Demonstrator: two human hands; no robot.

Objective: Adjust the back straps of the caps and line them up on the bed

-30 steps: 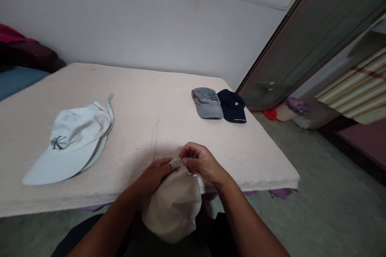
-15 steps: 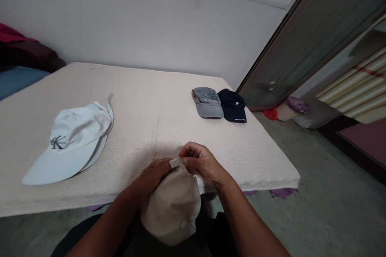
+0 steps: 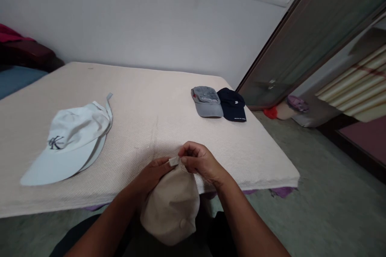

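Note:
A beige cap (image 3: 171, 209) hangs at the near edge of the bed, its crown towards me. My left hand (image 3: 153, 174) is closed on the cap's left rim, beside a pale strap end (image 3: 173, 162). With thumb and fingers pinched, my right hand (image 3: 200, 162) grips the cap's rim at the strap, just right of that end. The cap's brim is hidden from view. To the left lies a white cap (image 3: 75, 128) with dark lettering and a loose strap, and a second brim shows beneath it.
A grey cap (image 3: 206, 100) and a navy cap (image 3: 232, 104) lie side by side at the bed's far right. The bed (image 3: 144, 92) has a cream cover and meets a white wall (image 3: 135, 20). Grey floor (image 3: 301, 156) runs along its right side.
Both hands stay on the beige cap, with only a very slight shift at the strap. The other caps have not moved; the view has shifted a little.

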